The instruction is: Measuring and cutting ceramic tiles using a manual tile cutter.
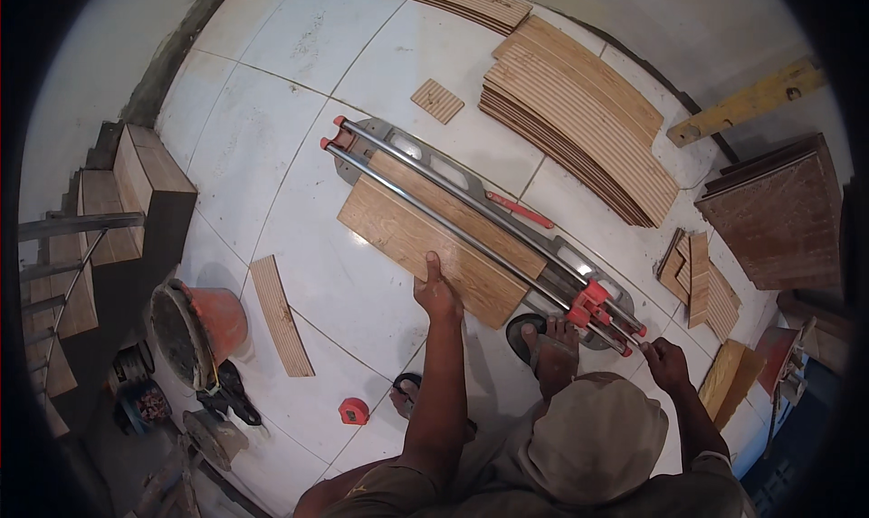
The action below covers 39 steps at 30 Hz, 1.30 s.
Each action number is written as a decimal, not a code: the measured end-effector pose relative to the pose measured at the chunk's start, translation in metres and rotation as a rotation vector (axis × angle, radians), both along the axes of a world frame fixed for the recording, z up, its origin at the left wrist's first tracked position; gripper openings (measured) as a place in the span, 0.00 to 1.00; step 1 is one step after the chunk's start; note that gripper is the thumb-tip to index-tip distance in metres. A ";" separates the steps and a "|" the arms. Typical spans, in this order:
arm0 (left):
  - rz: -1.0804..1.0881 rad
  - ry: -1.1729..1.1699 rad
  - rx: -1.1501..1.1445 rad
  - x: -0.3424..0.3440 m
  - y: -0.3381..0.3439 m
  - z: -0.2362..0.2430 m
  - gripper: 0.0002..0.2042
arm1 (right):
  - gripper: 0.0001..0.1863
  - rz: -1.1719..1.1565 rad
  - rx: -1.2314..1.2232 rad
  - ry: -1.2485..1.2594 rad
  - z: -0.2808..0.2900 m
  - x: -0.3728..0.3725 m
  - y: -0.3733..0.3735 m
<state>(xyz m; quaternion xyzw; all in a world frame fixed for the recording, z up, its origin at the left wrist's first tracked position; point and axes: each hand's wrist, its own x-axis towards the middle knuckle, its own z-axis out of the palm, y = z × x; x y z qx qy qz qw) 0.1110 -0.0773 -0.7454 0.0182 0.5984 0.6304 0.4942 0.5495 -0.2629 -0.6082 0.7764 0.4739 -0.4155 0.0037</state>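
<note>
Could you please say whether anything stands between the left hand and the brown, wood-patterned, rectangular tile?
Nothing visible does: the bare left hand touches the brown, wood-patterned, rectangular tile at its near edge. The two long silver metal rails cross above, beyond the hand.

– What is hidden?
– The plank is partly covered by steel rails.
– And cut off?
– The stairs, at the left edge; the blue container's contents are too small to be told.
</note>
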 end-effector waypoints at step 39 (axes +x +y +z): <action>-0.013 -0.028 -0.024 0.006 0.003 0.011 0.26 | 0.15 0.467 0.129 -0.182 0.003 -0.054 0.037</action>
